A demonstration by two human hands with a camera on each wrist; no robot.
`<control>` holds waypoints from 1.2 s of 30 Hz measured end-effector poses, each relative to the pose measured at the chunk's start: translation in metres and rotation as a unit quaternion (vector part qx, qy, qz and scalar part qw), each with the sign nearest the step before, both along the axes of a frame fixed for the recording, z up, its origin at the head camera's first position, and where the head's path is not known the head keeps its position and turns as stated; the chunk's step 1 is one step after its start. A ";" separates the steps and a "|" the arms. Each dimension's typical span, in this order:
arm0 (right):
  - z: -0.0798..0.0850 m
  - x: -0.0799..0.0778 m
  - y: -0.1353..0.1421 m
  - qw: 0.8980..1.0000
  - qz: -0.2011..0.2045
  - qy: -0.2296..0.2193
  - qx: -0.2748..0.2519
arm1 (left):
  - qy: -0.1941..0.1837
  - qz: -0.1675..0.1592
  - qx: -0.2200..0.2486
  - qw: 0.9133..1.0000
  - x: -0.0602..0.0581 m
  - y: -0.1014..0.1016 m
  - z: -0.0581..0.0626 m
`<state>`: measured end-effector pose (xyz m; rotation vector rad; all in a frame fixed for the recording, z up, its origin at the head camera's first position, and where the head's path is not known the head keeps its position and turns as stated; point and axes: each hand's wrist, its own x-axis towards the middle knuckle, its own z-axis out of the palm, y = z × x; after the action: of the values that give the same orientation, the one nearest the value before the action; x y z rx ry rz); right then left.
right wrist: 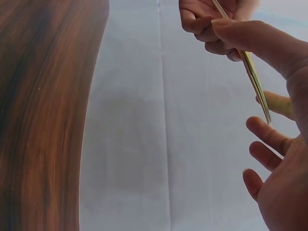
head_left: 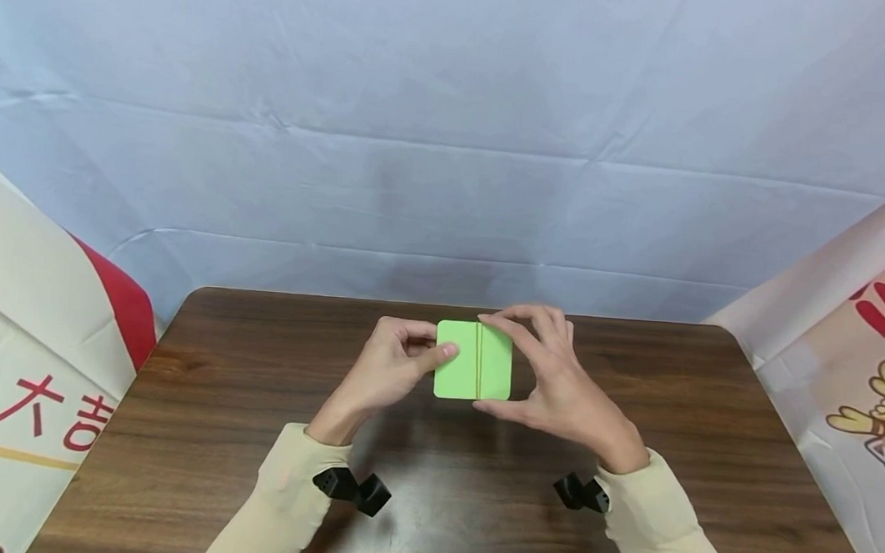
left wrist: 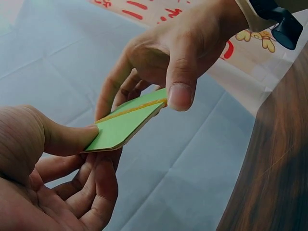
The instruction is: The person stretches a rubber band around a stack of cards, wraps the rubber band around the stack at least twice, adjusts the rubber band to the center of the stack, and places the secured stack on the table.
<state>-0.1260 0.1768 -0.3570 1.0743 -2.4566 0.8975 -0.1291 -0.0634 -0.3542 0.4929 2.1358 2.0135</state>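
A thin green square stack of cards (head_left: 496, 364) is held up over the table, its face toward the head camera. Two strands of a yellow rubber band (head_left: 478, 370) run top to bottom across its middle. My left hand (head_left: 386, 372) pinches the left side, thumb on the green face and fingers behind. With thumb and index finger, my right hand (head_left: 563, 387) spans the bottom and top edges, fingertips right at the band's ends. Seen edge-on in the right wrist view, the stack (right wrist: 255, 85) shows thin layers. The back face is mostly hidden.
Below the hands lies a dark wooden table (head_left: 216, 432) with rounded far corners. A pale blue cloth (head_left: 447, 185) hangs behind it. Printed cloths with red characters hang at the left (head_left: 25, 355) and right (head_left: 858, 373). Each wrist carries a small black camera.
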 end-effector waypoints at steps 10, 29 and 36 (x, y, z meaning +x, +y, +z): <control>-0.005 0.000 -0.008 0.999 0.013 0.024 -0.019 | 0.011 -0.004 0.000 1.000 0.000 0.001 -0.001; -0.001 0.002 0.001 1.000 0.002 0.018 0.002 | -0.015 0.005 0.004 1.000 0.002 0.000 0.000; -0.002 0.001 -0.003 1.000 0.009 0.017 -0.002 | -0.006 -0.001 0.008 1.000 0.001 0.001 0.000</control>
<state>-0.1255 0.1743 -0.3589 1.1038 -2.4202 0.8826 -0.1276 -0.0622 -0.3546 0.4833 2.1128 2.0275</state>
